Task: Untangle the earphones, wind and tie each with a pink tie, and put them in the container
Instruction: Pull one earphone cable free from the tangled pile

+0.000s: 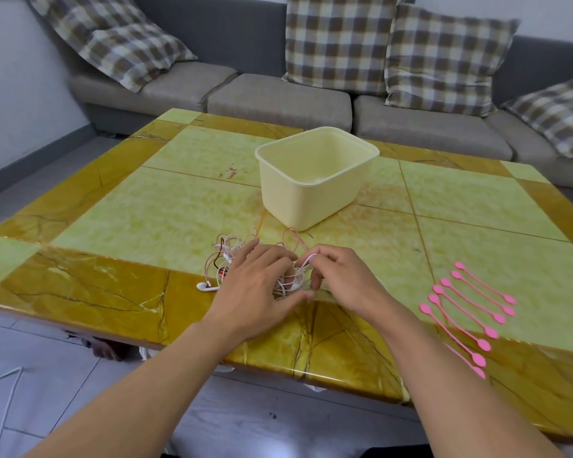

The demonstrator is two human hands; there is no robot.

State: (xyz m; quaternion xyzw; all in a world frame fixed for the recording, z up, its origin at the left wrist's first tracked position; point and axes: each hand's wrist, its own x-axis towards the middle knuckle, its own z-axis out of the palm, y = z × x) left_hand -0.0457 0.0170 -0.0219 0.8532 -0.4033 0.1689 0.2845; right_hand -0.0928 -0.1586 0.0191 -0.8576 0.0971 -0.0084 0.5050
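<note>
Two bare hands work over a tangled bundle of earphones (245, 259) lying near the front edge of a green and amber marble-pattern table (146, 206). Left hand (255, 285): palm down on the tangle, fingers spread and reaching into the cords; cannot tell whether any cord is actually held. Right hand (338, 276): fingers curled, a white cord looped over the index finger and pinched near the fingertips. The two hands almost touch at the thumbs.

Bundle: thin white and rose-gold cords mixed together, loops spilling out to the left of and beyond the hands. One white earbud (206, 287) lies on the table just left of the left hand, at the edge of the bundle. A small red part shows among the cords beside the left hand; too small to identify.

Cream plastic container (314, 180): rectangular, open-topped, upright, on the table beyond the bundle, nothing visible inside.

Pink ties (466, 312): several lying roughly parallel on the table to the right of the right forearm, apart from the bundle.

Background: grey sofa (278, 100) with checked cushions (338, 41) behind the table.
</note>
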